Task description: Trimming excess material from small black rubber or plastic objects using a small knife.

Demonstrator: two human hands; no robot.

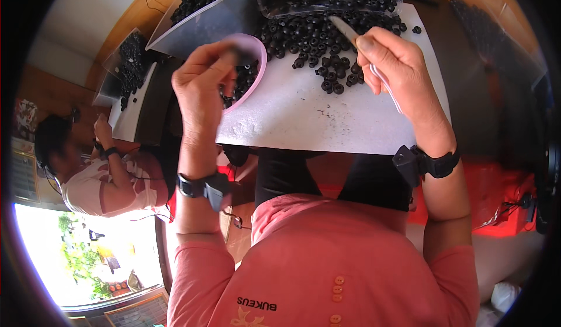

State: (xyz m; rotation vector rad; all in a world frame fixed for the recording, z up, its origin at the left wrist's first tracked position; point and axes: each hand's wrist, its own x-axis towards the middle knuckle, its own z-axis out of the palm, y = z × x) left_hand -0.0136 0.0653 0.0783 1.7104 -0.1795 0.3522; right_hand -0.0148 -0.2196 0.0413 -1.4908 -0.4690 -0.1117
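Now L hand (201, 84) on pink bowl (257, 64), R hand (397, 70) w/ tweezers (350, 33).

A white counter (327, 119) fills the middle of the frame, with wooden panelling (134, 20) curving behind it at the upper left. At the lower left a bright window (76, 257) shows green foliage outside. Another person (93, 175) sits at the left edge.

A person's left hand (201, 84) is gripping the rim of a pink bowl (257, 64) holding small black rubber rings. The right hand (397, 70) is pinching a thin pale tool (345, 29), its tip touching a pile of black rings (318, 40) lying on a white board (327, 116).
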